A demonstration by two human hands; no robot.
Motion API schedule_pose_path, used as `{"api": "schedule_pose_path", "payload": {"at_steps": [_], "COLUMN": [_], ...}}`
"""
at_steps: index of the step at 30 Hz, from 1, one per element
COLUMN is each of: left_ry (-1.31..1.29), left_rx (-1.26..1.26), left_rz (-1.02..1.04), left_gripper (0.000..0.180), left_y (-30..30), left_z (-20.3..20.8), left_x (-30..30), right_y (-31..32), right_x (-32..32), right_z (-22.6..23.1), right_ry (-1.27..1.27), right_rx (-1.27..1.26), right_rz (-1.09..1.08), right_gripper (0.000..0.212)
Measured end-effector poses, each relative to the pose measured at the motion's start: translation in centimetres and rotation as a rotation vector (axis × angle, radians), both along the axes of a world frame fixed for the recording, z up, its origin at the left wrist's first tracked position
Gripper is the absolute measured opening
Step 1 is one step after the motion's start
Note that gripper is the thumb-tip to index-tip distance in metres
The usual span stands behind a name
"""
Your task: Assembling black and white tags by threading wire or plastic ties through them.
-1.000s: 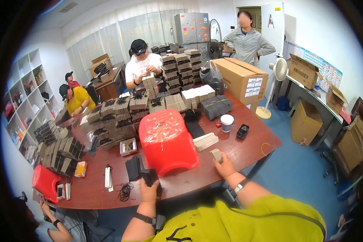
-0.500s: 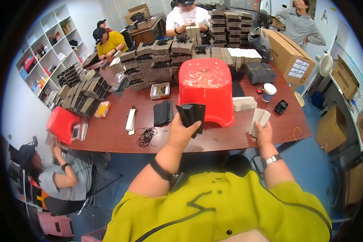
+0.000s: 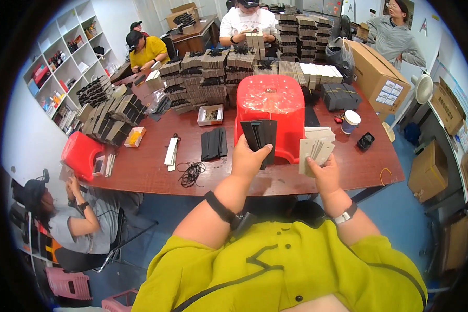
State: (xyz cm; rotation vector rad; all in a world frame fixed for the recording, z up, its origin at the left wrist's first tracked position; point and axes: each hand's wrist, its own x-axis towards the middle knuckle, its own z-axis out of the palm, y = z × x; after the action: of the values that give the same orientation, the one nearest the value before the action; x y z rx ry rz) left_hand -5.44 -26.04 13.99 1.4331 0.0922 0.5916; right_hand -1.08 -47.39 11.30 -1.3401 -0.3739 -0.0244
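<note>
My left hand (image 3: pixel 249 157) is closed round a small fanned stack of black cards (image 3: pixel 260 136), held upright in front of the red plastic stool (image 3: pixel 273 99). A fan of pale grey-beige cards (image 3: pixel 311 151) with small holes is gripped in my right hand (image 3: pixel 325 171), just right of the stool's lower edge. Behind that hand lies a pile of similar pale cards (image 3: pixel 322 133) on the table. Left of my left hand rest more black cards (image 3: pixel 213 144), with a tangle of black cord (image 3: pixel 192 174) nearer the table's front edge.
Bundled card stacks (image 3: pixel 213 67) wall off the far side of the table (image 3: pixel 151 171). A paper cup (image 3: pixel 351 121), a black container (image 3: pixel 365 141) and a large carton (image 3: pixel 382 78) stand at the right. A seated person (image 3: pixel 78 218) works at the left; others are beyond the table.
My right hand has moved left with the pale cards, closer to my left hand, and the cards are fanned wider. The whole view has shifted slightly.
</note>
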Motion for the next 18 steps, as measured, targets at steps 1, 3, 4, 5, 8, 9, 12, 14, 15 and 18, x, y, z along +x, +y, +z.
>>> {"api": "schedule_pose_path", "payload": {"at_steps": [1,3,4,5,8,9,12,14,15,18], "left_ry": [0.003,-0.003,-0.011,-0.013,0.086,0.081,0.181,0.176,0.17,0.082], "left_rx": [0.028,-0.015,-0.056,-0.057,-0.024,-0.022,-0.051,-0.029,-0.007,-0.005], "left_rz": [0.027,0.032,0.038,0.042,0.115,0.111,0.209,0.206,0.201,0.099], "left_gripper": [0.038,0.037,0.037,0.037,0.035,0.035,0.033,0.033,0.032,0.033], "left_y": [0.1,-0.3,-0.4,-0.1,0.1,0.2,1.6,2.0,2.1,1.3], "left_z": [-0.4,-0.1,0.1,-0.4,-1.3,-2.0,-5.2,-5.4,-5.1,-2.2], "left_x": [0.2,0.5,0.7,0.9,1.2,0.9,-0.4,-1.4,-1.8,-2.9], "right_y": [0.8,2.3,2.9,3.8,5.8,6.5,8.4,9.0,9.1,9.6], "right_x": [-0.3,-0.8,-1.0,-1.1,-0.4,0.1,0.7,0.9,0.9,1.1], "right_z": [0.7,1.9,2.7,3.1,3.4,3.2,3.4,3.6,3.7,2.8], "right_ry": [-0.001,-0.019,-0.008,-0.01,-0.042,-0.047,-0.065,-0.055,-0.047,-0.042], "right_rx": [0.001,0.046,0.012,0.011,-0.014,-0.012,-0.085,-0.099,-0.114,-0.041], "right_rz": [0.002,0.05,0.066,0.07,0.099,0.095,0.029,-0.012,-0.055,-0.057], "right_gripper": [0.032,0.034,0.035,0.035,0.035,0.035,0.036,0.036,0.036,0.036]}}
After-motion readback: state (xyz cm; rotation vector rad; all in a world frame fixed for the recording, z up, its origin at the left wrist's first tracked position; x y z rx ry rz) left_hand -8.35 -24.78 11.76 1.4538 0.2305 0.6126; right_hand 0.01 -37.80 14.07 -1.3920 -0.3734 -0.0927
